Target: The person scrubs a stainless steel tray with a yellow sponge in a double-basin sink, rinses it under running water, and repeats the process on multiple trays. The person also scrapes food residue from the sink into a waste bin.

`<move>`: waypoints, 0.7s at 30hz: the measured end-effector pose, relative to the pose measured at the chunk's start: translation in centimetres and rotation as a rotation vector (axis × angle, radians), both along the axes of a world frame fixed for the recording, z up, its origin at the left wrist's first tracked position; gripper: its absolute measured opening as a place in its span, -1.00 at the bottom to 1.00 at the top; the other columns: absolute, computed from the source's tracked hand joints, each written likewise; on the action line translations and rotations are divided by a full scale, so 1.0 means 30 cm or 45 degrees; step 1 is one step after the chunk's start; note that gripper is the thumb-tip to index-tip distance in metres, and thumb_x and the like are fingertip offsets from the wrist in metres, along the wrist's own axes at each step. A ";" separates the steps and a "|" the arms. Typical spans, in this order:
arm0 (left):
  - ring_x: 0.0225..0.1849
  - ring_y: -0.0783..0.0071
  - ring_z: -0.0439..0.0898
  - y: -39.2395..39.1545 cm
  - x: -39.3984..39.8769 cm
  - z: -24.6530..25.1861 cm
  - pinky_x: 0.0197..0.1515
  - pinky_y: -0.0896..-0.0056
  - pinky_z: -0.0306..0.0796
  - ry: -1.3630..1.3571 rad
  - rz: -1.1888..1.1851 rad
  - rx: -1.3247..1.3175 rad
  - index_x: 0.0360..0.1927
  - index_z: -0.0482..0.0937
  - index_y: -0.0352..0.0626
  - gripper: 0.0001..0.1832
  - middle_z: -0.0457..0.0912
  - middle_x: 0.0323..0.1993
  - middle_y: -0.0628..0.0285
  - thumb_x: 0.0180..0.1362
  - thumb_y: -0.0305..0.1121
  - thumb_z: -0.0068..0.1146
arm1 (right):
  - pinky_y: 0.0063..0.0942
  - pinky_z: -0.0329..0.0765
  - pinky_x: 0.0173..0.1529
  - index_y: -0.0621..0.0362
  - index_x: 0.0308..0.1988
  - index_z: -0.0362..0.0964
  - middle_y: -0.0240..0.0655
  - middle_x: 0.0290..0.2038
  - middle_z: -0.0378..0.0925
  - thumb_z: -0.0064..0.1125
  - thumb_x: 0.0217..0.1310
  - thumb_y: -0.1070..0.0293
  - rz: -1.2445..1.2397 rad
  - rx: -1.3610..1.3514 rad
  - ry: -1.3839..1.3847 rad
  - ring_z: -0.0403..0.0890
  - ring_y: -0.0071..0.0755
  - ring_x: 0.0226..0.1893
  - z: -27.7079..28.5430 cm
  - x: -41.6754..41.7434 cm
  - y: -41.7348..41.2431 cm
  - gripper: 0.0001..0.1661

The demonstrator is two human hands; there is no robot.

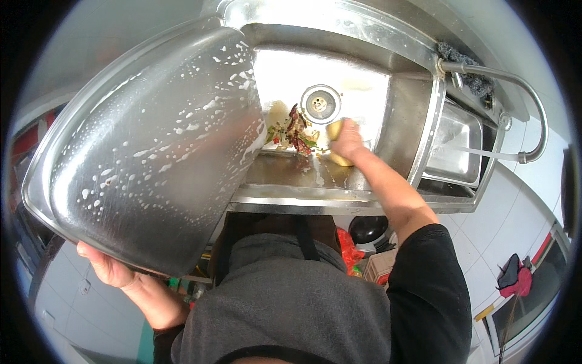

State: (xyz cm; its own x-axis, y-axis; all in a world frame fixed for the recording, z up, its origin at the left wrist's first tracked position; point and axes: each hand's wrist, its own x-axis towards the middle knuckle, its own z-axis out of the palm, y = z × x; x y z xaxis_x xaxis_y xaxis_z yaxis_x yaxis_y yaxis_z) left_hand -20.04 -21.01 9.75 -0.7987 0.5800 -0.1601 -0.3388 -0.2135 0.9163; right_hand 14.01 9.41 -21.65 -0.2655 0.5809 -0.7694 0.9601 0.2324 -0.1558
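Observation:
My left hand grips the lower left rim of a large stainless steel pan, which is tilted up over the sink's left side. White soap foam and droplets are spattered across the pan's face. Down in the steel sink basin, my right hand clasps a yellow sponge or cloth, partly hidden by the fingers. Food scraps, with dark red chilies and green pieces among them, lie in a heap left of that hand. Just above them is the round drain strainer.
At right, a curved faucet runs water into a smaller stainless steel pan in the neighbouring basin. A dark fuzzy cloth lies behind the faucet's base. Below the sink's front edge sit a black wok-like pan and a red plastic bag.

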 end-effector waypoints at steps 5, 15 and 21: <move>0.18 0.22 0.46 -0.019 -0.022 0.014 0.26 0.17 0.30 0.205 -0.041 -0.138 0.30 0.29 -0.29 -0.41 0.44 0.22 0.03 0.41 -0.01 -0.20 | -0.16 0.42 0.21 0.24 0.17 -0.02 0.30 0.20 0.11 0.33 0.08 0.24 -0.078 -0.185 0.204 0.42 0.26 0.12 0.056 -0.343 -0.145 -0.17; 0.19 0.17 0.44 0.004 -0.012 0.030 0.26 0.12 0.29 0.093 -0.025 0.104 0.29 0.30 -0.29 -0.41 0.44 0.21 0.00 0.42 0.00 -0.23 | -0.19 0.42 0.23 0.13 0.24 0.11 0.14 0.16 0.11 0.26 0.07 0.35 -0.189 0.074 0.325 0.43 0.20 0.09 0.077 -0.401 0.002 -0.24; 0.21 0.19 0.43 0.030 -0.020 0.017 0.28 0.14 0.29 -0.005 -0.163 0.148 0.29 0.31 -0.28 -0.42 0.42 0.24 0.02 0.43 -0.01 -0.25 | -0.12 0.41 0.21 0.04 0.27 0.16 0.25 0.21 0.13 0.16 0.10 0.46 0.241 -0.181 0.475 0.41 0.25 0.13 0.099 -0.447 -0.158 -0.28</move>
State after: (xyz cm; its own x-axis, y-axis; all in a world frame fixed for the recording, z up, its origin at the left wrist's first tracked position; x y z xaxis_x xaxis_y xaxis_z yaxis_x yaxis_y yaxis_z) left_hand -20.65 -20.12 10.27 -0.7168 0.6916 -0.0888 -0.3732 -0.2729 0.8867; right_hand 0.61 4.68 -18.67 -0.6319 0.3903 -0.6696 0.7745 0.3497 -0.5270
